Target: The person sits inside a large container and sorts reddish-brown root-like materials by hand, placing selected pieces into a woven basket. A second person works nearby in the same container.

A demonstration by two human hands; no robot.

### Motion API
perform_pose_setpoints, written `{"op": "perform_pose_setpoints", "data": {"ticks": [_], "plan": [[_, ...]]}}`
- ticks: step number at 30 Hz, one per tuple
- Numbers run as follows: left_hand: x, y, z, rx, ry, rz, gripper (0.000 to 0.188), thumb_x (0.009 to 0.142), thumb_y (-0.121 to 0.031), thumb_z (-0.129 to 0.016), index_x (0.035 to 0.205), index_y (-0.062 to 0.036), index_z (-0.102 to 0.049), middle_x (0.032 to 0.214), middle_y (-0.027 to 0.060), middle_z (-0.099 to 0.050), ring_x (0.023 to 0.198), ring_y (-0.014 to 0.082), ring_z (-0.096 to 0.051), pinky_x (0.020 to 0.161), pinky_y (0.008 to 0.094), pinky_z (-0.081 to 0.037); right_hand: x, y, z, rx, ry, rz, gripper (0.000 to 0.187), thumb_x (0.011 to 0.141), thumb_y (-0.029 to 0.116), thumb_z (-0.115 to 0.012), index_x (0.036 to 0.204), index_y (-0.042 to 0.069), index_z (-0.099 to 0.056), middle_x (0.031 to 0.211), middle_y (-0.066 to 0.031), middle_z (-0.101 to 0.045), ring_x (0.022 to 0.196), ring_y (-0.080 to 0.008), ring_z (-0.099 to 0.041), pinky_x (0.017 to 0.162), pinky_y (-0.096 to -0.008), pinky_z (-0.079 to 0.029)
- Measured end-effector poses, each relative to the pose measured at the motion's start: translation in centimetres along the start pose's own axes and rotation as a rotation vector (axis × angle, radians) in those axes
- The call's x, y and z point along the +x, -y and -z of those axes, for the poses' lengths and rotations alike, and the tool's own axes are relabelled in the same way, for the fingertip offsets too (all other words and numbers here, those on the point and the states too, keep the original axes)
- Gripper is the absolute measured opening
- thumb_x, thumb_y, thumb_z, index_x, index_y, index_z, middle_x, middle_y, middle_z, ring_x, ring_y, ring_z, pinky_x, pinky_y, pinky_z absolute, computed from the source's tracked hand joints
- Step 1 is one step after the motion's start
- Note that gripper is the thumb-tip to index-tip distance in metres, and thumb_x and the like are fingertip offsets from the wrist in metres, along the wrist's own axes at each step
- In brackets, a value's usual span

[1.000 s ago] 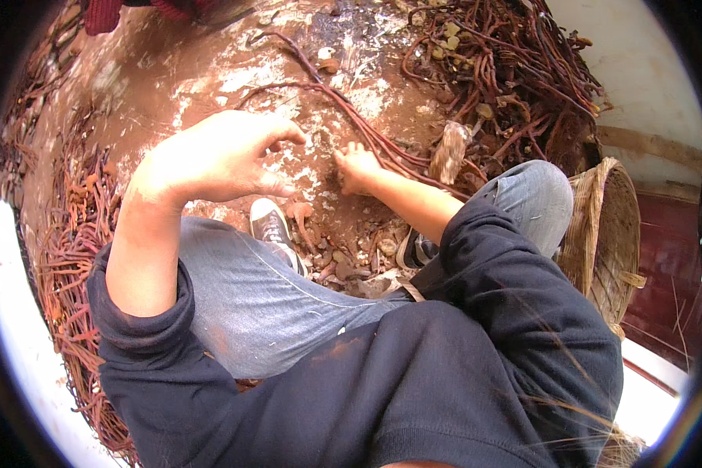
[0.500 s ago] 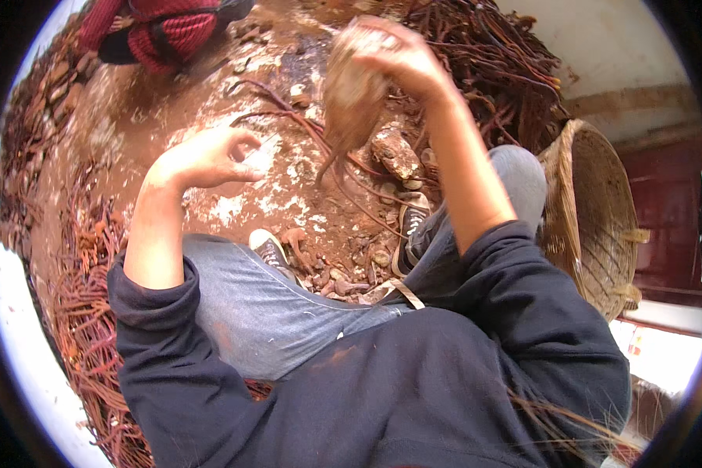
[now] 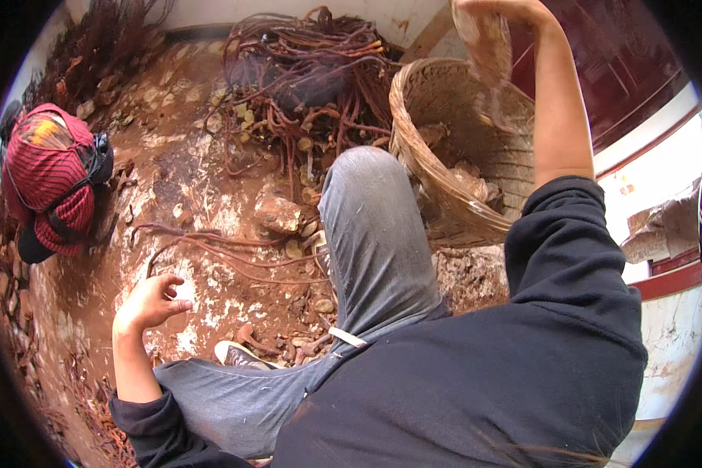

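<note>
My right hand [image 3: 511, 9] is raised at the top edge, partly cut off by the frame. From it hangs a long brown root-like lump [image 3: 487, 51], blurred by motion and tapering downward. Its lower end is over the mouth of a woven basket [image 3: 410, 144], which holds some brown pieces [image 3: 469, 179] at the bottom. On the left, my left hand [image 3: 152, 303] is held above the muddy ground, fingers loosely bent and apart, with nothing in it. Several long thin roots [image 3: 210, 240] lie on the ground beyond it.
A big heap of dark red roots [image 3: 312, 70] lies at the back, left of the basket. Another person in a red striped top [image 3: 51, 171] is bent down at the far left. A stone-like chunk [image 3: 278, 213] lies near my raised knee [image 3: 374, 210].
My view has turned to the right. My right hand has carried the brown lump from above the ground over to the basket. The left hand stays open and low.
</note>
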State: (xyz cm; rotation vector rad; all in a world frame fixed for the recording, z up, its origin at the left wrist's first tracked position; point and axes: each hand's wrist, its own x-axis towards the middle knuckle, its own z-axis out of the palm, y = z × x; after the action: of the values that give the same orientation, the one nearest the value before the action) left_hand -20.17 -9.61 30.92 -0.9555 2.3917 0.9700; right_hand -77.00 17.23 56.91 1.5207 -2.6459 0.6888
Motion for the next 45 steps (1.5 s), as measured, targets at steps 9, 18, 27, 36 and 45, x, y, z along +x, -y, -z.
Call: {"op": "perform_pose_setpoints", "data": {"ticks": [9, 18, 27, 36, 45], "plan": [[12.6, 2.6, 2.0, -0.043, -0.197, -0.006, 0.052, 0.075, -0.035, -0.073, 0.111, 0.0009, -0.061, 0.102, 0.0178, -0.065, 0.089, 0.0208, -0.062, 0.08, 0.035, -0.049, 1.9, 14.0, -14.3, -0.183, 0.485, 0.12, 0.024, 0.077, 0.015, -0.064, 0.093, -0.003, -0.066, 0.078, -0.0112, -0.068, 0.079, -0.0229, -0.066, 0.073, -0.0314, -0.052], [23.7, 10.4, -17.7, -1.332, -0.991, 0.396, 0.053, 0.067, -0.042, -0.081, 0.092, 0.0001, -0.06, 0.079, 0.0089, -0.059, 0.077, 0.0215, -0.058, 0.072, 0.0349, -0.047, 2.8, 21.4, -59.6, -0.064, 0.763, 0.199, 0.032, 0.07, 0.025, -0.071, 0.092, 0.002, -0.069, 0.09, -0.0172, -0.068, 0.077, -0.0263, -0.065, 0.072, -0.0378, -0.052], [22.7, 9.9, -19.6, -1.792, -0.766, 0.612, 0.04, 0.069, -0.04, -0.08, 0.082, -0.0088, -0.058, 0.07, -0.0002, -0.055, 0.059, 0.0119, -0.052, 0.053, 0.0278, -0.041, -6.1, 23.2, -70.5, 0.145, 0.956, -0.016, 0.044, 0.068, 0.029, -0.074, 0.101, 0.002, -0.061, 0.103, -0.0193, -0.065, 0.098, -0.0312, -0.062, 0.084, -0.0384, -0.049], [21.7, 14.5, -17.7, -2.252, -0.998, 0.414, 0.028, 0.076, -0.028, -0.073, 0.081, -0.0076, -0.055, 0.065, 0.0059, -0.055, 0.058, 0.0211, -0.056, 0.054, 0.0318, -0.048, -11.3, 27.9, -68.2, 0.428, 0.961, 0.159, 0.036, 0.072, 0.028, -0.073, 0.103, 0.009, -0.069, 0.09, -0.0145, -0.069, 0.079, -0.0213, -0.066, 0.075, -0.0335, -0.05], [9.0, 17.5, -4.8, -1.804, -1.967, 0.147, 0.014, 0.081, -0.015, -0.064, 0.081, -0.005, -0.054, 0.061, 0.0027, -0.056, 0.044, 0.0118, -0.051, 0.037, 0.0249, -0.039, -6.9, 34.1, -56.8, 0.765, 0.925, 0.291, 0.039, 0.086, 0.026, -0.064, 0.116, 0.002, -0.059, 0.093, -0.0084, -0.066, 0.077, -0.0144, -0.061, 0.065, -0.0298, -0.051]]}}
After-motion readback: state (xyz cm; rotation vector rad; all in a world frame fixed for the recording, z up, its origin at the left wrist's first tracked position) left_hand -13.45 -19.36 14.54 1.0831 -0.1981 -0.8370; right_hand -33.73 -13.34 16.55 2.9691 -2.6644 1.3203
